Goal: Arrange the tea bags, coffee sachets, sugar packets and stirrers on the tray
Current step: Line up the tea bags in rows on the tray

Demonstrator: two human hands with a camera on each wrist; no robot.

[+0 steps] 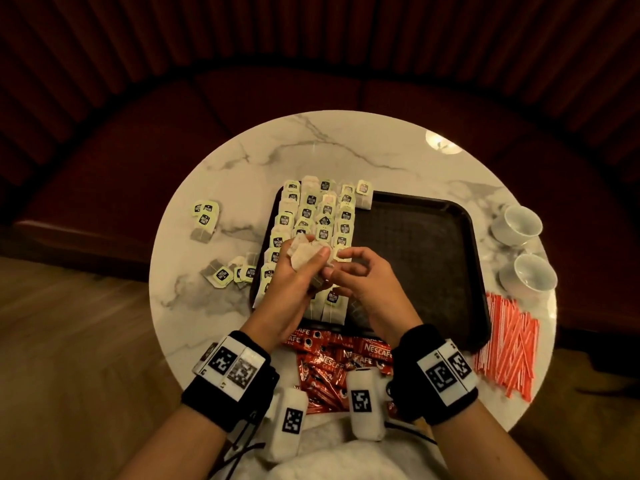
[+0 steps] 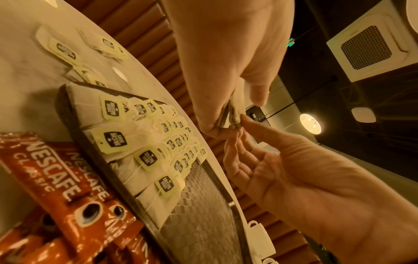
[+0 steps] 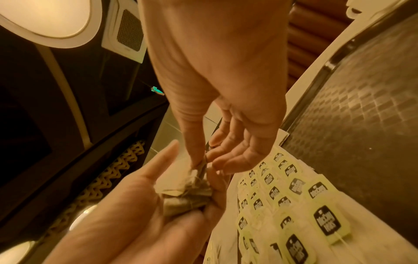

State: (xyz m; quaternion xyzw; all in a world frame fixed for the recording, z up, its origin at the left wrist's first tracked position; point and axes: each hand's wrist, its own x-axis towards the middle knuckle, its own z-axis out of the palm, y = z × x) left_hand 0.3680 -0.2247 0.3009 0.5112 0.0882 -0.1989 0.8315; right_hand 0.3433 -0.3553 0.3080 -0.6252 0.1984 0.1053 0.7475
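Table: round white marble-patterned tabletop (image 1: 311, 147), glossy, grey veins.
Tray: dark rectangular plastic tray (image 1: 426, 258) with a raised rim and a textured diamond-grid floor, at the table's middle; its right part is bare.
Rows on tray: flat white paper tea bags with pale green square tags (image 1: 313, 216) overlap like shingles along the tray's left half, in columns running from the near edge to the far edge.
Stirrers: heap of thin red-and-white striped stirrers (image 1: 507, 344) at the table's right edge, long axes roughly near-to-far.
Coffee: pile of glossy red stick-shaped coffee sachets (image 1: 332, 362) at the table's near edge, touching the tray's near rim.
Cups: two white ceramic cups (image 1: 519, 225) at the far-right edge.
Loose bags: scattered tea bags on the table (image 1: 221, 271), left of the tray.
Left hand (image 1: 294, 271): over the tray's near-left part, fingers curled round a crumpled bunch of paper tea bags (image 3: 187, 194).
Right hand (image 1: 360, 275): just beside the left, thumb and forefinger pinching the bunch's edge; other fingers loosely spread.
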